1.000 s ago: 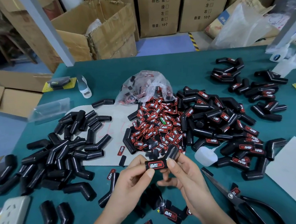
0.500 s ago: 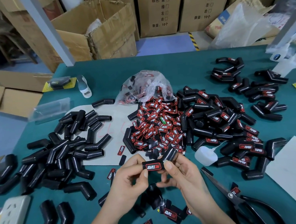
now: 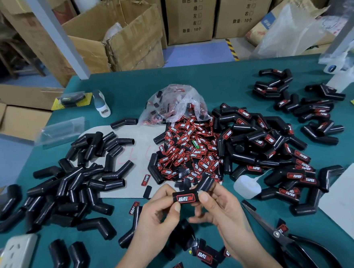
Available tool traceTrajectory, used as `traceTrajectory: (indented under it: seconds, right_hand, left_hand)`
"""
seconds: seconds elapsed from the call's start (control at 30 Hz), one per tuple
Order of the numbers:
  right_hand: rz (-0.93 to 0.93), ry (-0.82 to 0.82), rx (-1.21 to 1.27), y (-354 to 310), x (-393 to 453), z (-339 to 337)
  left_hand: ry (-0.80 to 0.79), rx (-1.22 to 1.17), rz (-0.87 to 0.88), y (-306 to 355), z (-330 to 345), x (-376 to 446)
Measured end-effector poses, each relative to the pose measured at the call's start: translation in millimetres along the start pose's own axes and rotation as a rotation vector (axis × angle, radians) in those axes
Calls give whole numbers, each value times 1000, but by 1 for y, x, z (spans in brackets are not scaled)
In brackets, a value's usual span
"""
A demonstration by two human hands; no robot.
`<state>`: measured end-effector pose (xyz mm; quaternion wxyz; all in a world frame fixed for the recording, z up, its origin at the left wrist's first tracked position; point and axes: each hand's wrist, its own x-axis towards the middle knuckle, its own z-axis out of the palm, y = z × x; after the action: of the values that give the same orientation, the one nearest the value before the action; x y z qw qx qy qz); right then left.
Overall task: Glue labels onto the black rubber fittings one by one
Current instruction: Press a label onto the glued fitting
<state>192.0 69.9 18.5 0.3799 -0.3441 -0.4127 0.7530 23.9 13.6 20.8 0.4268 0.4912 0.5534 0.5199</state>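
Behind both hands, plastic bag point(image 3: 170, 101) spilling red labels point(image 3: 191, 151) onto table point(image 3: 221, 84)

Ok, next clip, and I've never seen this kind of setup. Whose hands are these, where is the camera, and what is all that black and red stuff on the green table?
There is no machine here: a person works with bare hands, and the single camera sits on their head, looking forward and down.

The left hand and right hand together hold one bent black rubber fitting between thumbs and fingers. A red and black label sits on its facing side.

On the green table, the pile of plain fittings lies at the left, with no labels. The heap of loose labels is in the middle, spilling from a clear plastic bag. The labelled fittings lie at the right.

A small white bottle, probably the glue, lies near the right hand, and black scissors lie at the lower right.
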Motion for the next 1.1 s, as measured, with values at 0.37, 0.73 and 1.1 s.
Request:
traceTrajectory:
  seconds: [0.37,0.73,1.1]
  right_hand:
    - [-43,30,-76,1,0,1]
    - [-67,66,-110,-3,-2,5]
    - [-86,81,-137,-4,-3,5]
  left_hand:
    - [63,-94,-29,-1,9,-3]
    - [39,-151,-59,-5,9,-5]
    - [26,-236,-68,-8,7,-6]
